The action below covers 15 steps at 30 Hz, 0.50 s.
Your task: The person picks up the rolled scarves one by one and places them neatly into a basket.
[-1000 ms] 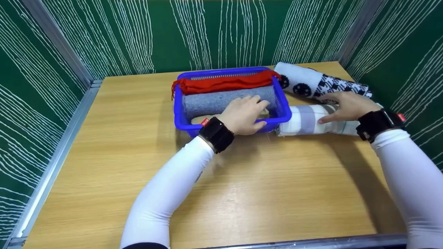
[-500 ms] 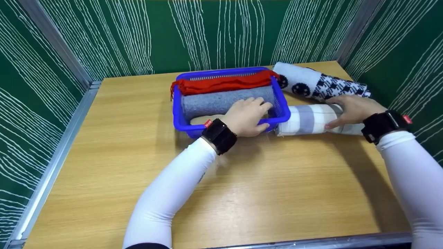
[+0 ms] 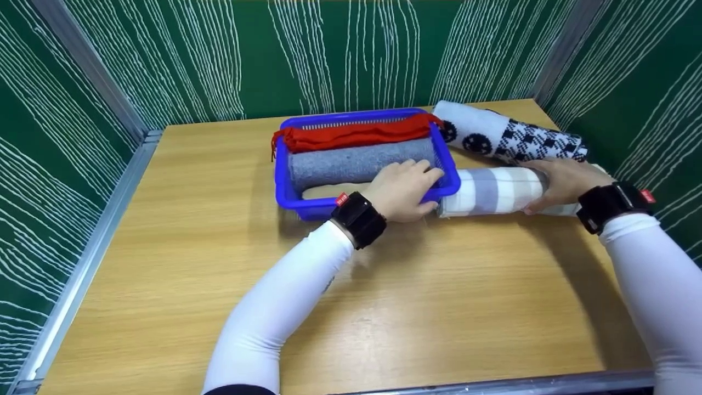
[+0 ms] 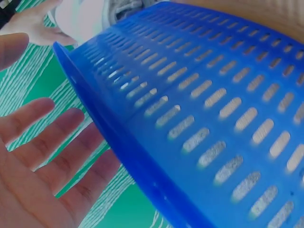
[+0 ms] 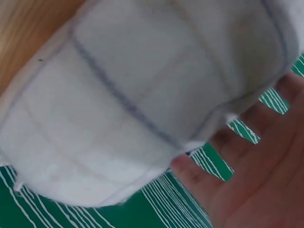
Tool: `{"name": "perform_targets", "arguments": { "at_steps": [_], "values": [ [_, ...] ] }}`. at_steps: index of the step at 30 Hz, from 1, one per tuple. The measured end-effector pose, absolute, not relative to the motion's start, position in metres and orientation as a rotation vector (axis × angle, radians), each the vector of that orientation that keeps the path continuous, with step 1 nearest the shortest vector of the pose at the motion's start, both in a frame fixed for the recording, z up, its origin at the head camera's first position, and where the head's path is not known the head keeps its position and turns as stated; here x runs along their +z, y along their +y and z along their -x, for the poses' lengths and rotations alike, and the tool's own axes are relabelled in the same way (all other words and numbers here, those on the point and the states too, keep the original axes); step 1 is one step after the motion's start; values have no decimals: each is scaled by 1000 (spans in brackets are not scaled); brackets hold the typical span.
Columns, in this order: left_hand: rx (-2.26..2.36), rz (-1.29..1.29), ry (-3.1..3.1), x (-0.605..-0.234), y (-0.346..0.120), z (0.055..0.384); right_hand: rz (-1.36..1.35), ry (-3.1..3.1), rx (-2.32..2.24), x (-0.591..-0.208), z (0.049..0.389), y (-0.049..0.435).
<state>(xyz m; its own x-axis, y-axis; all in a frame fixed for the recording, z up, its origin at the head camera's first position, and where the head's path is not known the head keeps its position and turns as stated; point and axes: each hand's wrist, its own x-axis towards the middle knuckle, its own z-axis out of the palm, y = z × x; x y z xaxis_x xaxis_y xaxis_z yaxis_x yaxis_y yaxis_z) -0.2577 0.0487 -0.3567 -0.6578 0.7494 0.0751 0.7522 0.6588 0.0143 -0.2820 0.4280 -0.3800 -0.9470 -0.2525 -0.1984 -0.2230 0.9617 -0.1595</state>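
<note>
My left hand (image 3: pixel 406 189) reaches over the near right part of a blue plastic basket (image 3: pixel 310 212). In the left wrist view its fingers (image 4: pixel 71 152) are spread and loosely straight beside the basket's rim, holding nothing. A rolled plaid cloth (image 3: pixel 485 189), white with grey-purple bands, lies on the table against the basket's right end. Over its right part is my right hand (image 3: pixel 567 181), thumb at the near side and fingers on the far side. The right wrist view shows those fingers (image 5: pixel 194 178) extended along the roll's edge, with the palm apart from it.
Inside the basket lie a red fringed scarf (image 3: pixel 356 135), a grey felt-like roll (image 3: pixel 351 160) and a beige roll (image 3: pixel 329 190). A black-and-white patterned roll (image 3: pixel 482 129) rests behind the plaid one. Green walls with white lines enclose the wooden table (image 3: pixel 192 247).
The left hand has slid slightly right and toward me along the basket's near rim. The right hand has shifted a little right and lower around the plaid roll. The basket stays put.
</note>
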Motion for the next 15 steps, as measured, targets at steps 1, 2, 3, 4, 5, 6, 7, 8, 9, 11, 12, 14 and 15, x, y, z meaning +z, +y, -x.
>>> {"name": "perform_targets", "arguments": {
  "at_steps": [1,2,3,4,5,6,7,8,9,11,12,14,15],
  "values": [
    [-71,1273,-2806,-357,50,257,366,2900,-202,-382,282,429],
    [-74,1277,-2805,-358,51,257,377,2909,-197,-384,282,430],
    [-77,1281,-2804,-359,52,257,390,2915,-190,-386,283,431],
    [-80,1283,-2801,-360,53,257,399,2920,-185,-388,283,432],
    [-82,1284,-2796,-361,54,257,406,2923,-180,-389,283,432],
    [-85,1286,-2790,-361,55,257,415,2927,-173,-391,283,433],
    [-90,1291,-2780,-362,55,257,425,2929,-167,-392,283,433],
    [-96,1295,-2771,-363,56,257,436,2933,-158,-393,283,434],
    [-100,1300,-2763,-363,57,257,448,2937,-154,-394,283,434],
    [-110,1306,-2750,-364,60,257,477,2949,-146,-396,284,434],
    [-115,1309,-2745,-364,61,257,493,2956,-142,-397,284,435],
    [-112,1317,-2734,-365,64,257,534,2977,-132,-399,285,435],
    [-104,1322,-2727,-365,65,257,554,2988,-130,-400,285,436]
  ]
}}
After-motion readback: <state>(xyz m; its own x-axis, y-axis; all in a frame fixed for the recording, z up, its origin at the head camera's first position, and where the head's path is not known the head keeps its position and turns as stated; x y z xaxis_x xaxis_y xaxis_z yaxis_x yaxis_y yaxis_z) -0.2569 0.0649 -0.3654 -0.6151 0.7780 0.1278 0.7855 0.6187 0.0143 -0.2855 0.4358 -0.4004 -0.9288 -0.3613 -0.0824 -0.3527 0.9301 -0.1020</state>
